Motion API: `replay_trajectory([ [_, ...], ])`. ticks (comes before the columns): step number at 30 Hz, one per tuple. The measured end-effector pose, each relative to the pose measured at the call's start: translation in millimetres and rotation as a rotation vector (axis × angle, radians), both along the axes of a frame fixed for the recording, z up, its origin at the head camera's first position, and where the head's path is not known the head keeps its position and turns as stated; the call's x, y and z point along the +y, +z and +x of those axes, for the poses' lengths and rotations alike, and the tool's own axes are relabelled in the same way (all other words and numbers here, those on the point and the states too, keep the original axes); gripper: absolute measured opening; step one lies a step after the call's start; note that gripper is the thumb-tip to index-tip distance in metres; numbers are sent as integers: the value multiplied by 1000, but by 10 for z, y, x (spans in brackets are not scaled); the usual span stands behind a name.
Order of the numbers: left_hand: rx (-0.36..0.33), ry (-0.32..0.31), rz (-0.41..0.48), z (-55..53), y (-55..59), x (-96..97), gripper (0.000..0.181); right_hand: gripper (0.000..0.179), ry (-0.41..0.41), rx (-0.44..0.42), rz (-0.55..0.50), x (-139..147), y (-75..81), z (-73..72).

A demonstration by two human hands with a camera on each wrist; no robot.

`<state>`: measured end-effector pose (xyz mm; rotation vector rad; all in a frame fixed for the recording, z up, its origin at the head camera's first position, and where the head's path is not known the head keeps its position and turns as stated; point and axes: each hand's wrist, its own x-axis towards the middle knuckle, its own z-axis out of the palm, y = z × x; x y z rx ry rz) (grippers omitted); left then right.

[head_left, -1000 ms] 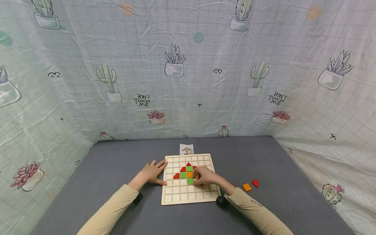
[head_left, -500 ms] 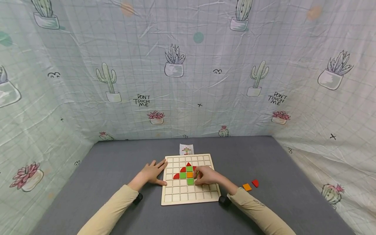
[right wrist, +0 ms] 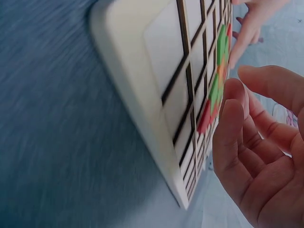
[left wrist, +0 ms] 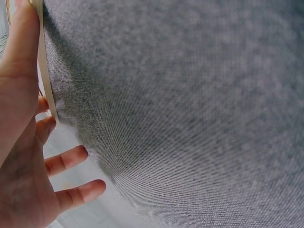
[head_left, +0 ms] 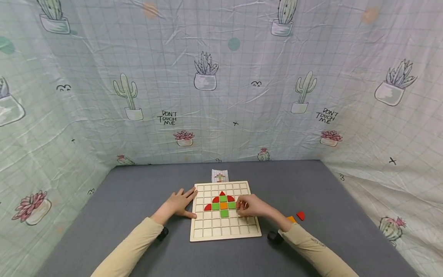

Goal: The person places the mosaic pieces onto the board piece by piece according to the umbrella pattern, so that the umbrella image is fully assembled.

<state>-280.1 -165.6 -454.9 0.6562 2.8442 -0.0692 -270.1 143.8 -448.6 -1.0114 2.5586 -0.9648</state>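
Observation:
A wooden grid board (head_left: 207,234) lies on the grey table. On it, green squares, an orange square (head_left: 223,206) and red pieces form a pointed figure, with a red triangle (head_left: 222,193) at its top. My left hand (head_left: 178,204) rests at the board's left edge, fingers spread; in the left wrist view, its thumb (left wrist: 21,42) lies along the wooden rim. My right hand (head_left: 252,206) is over the board's right side, fingertips beside a green square (head_left: 232,205). In the right wrist view, the bent fingers (right wrist: 228,128) have nothing between them.
A small printed card (head_left: 220,176) lies behind the board, showing a similar figure. To the right are a loose red rounded piece (head_left: 300,216) and an orange piece (head_left: 291,219), partly hidden by the right arm. A cactus-patterned sheet (head_left: 235,104) hangs around the table.
My right hand has shifted right across the board, uncovering a green square beside the orange one and the red piece above it. The left hand has stayed at the left edge.

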Motion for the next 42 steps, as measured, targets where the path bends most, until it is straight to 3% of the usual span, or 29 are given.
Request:
replay_trajectory([
  [12, 6, 7, 3, -9, -38, -5, 95, 12, 3, 36, -29, 400, 49, 67],
  [21, 9, 5, 4, -18, -28, 3, 95, 17, -37, -65, -71, 762, 29, 81],
  [35, -10, -9, 5, 22, 27, -14, 95, 19, -100, -63, -36, 1327, 73, 190],
  [42, -12, -7, 21, 27, 17, -3, 94, 21, -127, -126, -49, 1521, 42, 270],
])
